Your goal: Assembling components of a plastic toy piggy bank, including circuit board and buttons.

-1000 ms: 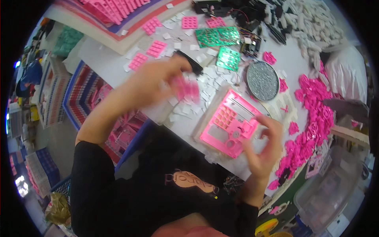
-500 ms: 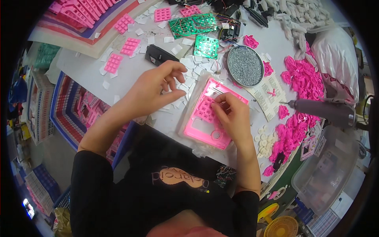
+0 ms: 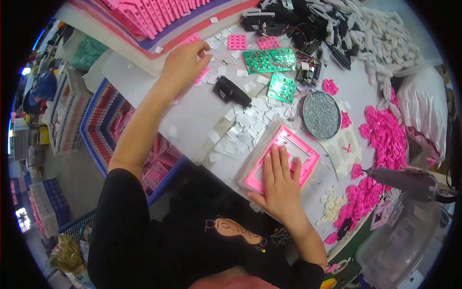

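Observation:
My right hand (image 3: 281,188) lies flat, fingers stretched, on a pink plastic casing (image 3: 308,153) that rests on a plastic-wrapped block near the table's front edge. The palm and fingers hide the casing's middle, including where a pink button pad would show. My left hand (image 3: 185,61) is over the far left of the table, thumb and forefinger apart, with nothing visible between them. Close to it are a pink button pad (image 3: 191,38) just beyond the fingers and another pink button pad (image 3: 202,75) partly covered below the thumb.
White paper slips (image 3: 255,115) lie scattered mid-table near a black plastic part (image 3: 232,91) and green circuit boards (image 3: 281,87). A round tin of screws (image 3: 322,115) stands beyond the casing. At right are pink parts (image 3: 385,135) and a hanging electric screwdriver (image 3: 402,182).
My left hand has moved away to the far left, toward the pink button pads. My right hand has gone from pinching at the button pad to lying flat on the casing. The view has shifted.

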Demonstrator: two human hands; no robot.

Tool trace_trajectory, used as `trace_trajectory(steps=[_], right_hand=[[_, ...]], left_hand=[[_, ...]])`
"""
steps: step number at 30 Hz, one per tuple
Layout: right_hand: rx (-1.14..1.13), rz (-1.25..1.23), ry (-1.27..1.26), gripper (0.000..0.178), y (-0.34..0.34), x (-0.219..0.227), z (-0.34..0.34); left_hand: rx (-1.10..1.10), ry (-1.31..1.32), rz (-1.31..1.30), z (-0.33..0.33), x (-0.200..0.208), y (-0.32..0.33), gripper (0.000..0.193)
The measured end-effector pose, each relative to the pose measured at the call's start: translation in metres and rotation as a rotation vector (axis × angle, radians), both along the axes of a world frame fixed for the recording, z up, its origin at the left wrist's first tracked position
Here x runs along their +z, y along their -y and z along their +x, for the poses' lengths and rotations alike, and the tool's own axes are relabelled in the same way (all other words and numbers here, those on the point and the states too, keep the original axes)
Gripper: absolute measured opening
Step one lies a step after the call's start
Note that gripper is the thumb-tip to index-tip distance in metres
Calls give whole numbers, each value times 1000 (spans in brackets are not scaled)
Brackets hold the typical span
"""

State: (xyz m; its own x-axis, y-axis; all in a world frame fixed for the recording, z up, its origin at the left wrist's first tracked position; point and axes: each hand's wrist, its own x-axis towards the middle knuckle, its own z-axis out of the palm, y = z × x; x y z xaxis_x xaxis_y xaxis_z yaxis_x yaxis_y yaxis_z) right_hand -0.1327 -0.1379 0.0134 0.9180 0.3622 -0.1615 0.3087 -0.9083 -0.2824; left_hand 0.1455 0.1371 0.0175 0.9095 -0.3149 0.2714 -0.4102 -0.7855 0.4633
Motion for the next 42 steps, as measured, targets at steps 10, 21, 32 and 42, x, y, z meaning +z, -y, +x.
trace_trajectory(steps=[10,21,32,42], right_hand=[[-49,-36,-3,108,-3,-1,1],[-44,-16,65,104,2,-10,-5],[-36,46,132,102,3,-8,-4],[-86,603,379,73,26,19,12]], left_hand=[[0,-63,-10,74,-7,30,26],[75,-347,413,47,-11,119,51],[241,-132,-85,73,-29,156,34],[-367,658,-315,-15,8,104,28]])
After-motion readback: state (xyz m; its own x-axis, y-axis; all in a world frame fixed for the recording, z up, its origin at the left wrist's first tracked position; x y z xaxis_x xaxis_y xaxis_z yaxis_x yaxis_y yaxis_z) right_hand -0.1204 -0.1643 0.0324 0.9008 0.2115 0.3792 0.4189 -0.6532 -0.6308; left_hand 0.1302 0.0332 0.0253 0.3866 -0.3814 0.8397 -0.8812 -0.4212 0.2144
